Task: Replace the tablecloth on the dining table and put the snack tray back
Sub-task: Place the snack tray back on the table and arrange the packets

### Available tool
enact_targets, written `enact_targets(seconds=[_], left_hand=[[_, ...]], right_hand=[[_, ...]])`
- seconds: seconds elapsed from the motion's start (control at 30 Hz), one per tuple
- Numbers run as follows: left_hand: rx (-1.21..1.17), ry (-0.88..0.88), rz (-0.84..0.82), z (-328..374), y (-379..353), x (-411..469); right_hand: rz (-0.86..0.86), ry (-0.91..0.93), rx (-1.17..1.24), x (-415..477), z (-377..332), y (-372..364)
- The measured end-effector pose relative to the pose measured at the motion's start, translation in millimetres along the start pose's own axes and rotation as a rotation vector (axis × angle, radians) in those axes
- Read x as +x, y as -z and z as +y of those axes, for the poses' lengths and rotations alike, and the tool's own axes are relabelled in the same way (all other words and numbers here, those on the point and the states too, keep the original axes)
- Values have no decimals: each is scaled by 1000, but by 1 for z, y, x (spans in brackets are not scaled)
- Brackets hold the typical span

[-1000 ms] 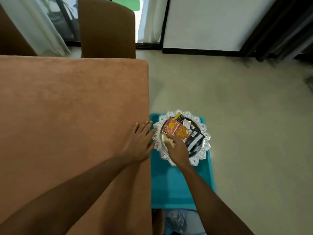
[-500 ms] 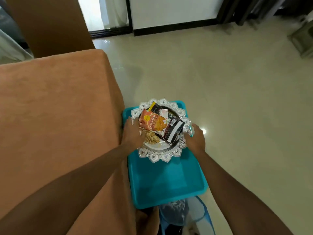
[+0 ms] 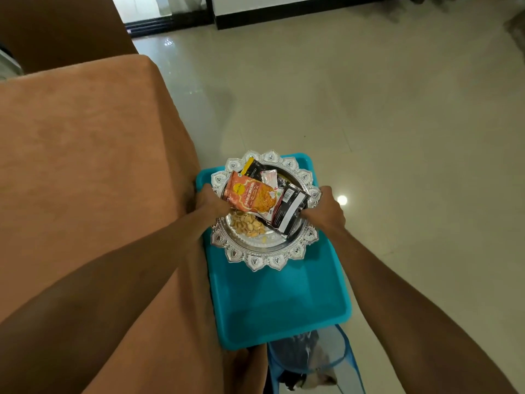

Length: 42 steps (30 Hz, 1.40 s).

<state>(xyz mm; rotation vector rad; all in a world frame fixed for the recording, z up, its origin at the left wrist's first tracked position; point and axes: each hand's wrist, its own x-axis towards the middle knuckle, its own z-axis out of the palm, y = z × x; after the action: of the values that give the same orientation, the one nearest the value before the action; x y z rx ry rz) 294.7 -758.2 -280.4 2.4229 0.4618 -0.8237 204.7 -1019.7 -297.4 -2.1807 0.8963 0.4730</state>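
Your left hand [image 3: 208, 204] and right hand [image 3: 329, 213] grip the rim of the round silver snack tray [image 3: 264, 261], above the blue plastic stand [image 3: 281, 302]. Lift it flat and slow onto the orange-brown tablecloth [image 3: 85, 166].

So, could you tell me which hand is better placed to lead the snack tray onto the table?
Probably the left hand: it grips the snack tray rim on the side next to the table; the right hand grips the far rim.
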Motion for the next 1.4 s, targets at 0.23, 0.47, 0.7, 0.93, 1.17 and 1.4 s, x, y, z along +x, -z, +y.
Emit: enact_targets(seconds=[0.23, 0.47, 0.7, 0.93, 1.17, 1.4], left_hand=[[-100, -127, 26, 1, 13, -24], [-260, -366, 112, 4, 48, -72], [-457, -404, 98, 2, 99, -128], [-545, -390, 115, -30, 163, -201], [-577, -398, 196, -104, 217, -277], [-604, -342, 341, -239, 262, -347]], right_hand=[[9, 34, 100, 0, 6, 12], [49, 136, 255, -26, -16, 54], [117, 280, 260, -82, -61, 101], [116, 377, 181, -168, -113, 128], [69, 481, 111, -276, -149, 119], [-51, 617, 106, -380, -179, 36]])
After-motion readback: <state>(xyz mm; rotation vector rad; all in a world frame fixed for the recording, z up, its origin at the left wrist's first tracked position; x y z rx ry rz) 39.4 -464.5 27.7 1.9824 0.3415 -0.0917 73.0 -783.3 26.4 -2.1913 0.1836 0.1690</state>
